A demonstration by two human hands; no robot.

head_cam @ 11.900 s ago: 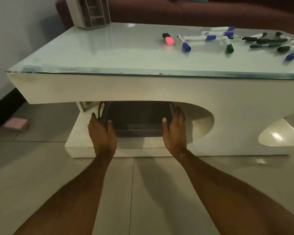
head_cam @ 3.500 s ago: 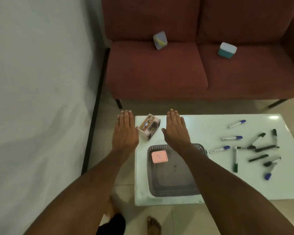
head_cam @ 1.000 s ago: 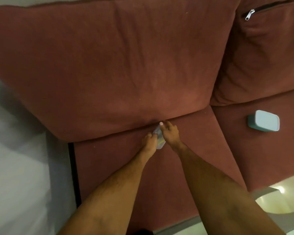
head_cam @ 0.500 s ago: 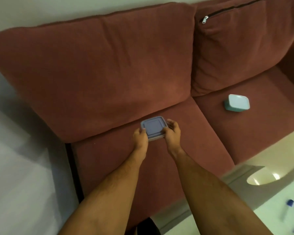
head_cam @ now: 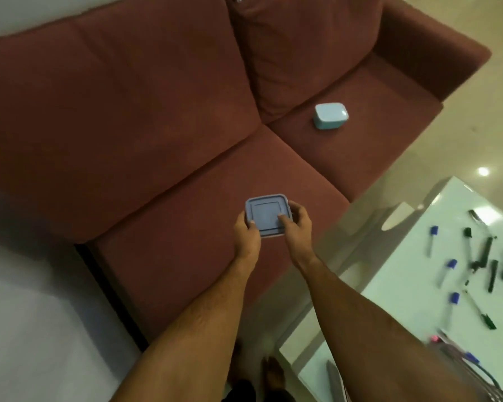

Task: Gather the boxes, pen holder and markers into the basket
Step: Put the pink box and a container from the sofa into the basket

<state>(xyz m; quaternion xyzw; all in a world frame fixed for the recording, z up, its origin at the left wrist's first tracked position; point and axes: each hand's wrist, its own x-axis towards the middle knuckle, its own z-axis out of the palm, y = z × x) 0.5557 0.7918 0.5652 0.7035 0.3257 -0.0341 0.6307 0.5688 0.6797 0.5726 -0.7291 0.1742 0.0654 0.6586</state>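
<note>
While both hands, left [head_cam: 246, 234] and right [head_cam: 296, 227], grip the grey-blue box [head_cam: 265, 213] above the sofa seat [head_cam: 186, 227], no legible writing shows; markers [head_cam: 476, 265] lie on the bench [head_cam: 404, 280].

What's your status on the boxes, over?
Left hand and right hand both gripping the square grey-blue lidded box above the sofa seat. Pale blue box on right cushion. Nothing blocking.

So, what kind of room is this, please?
Probably a home living room: a red sofa with cushions, a white glass-topped coffee table beside it, and a tiled floor.
</note>
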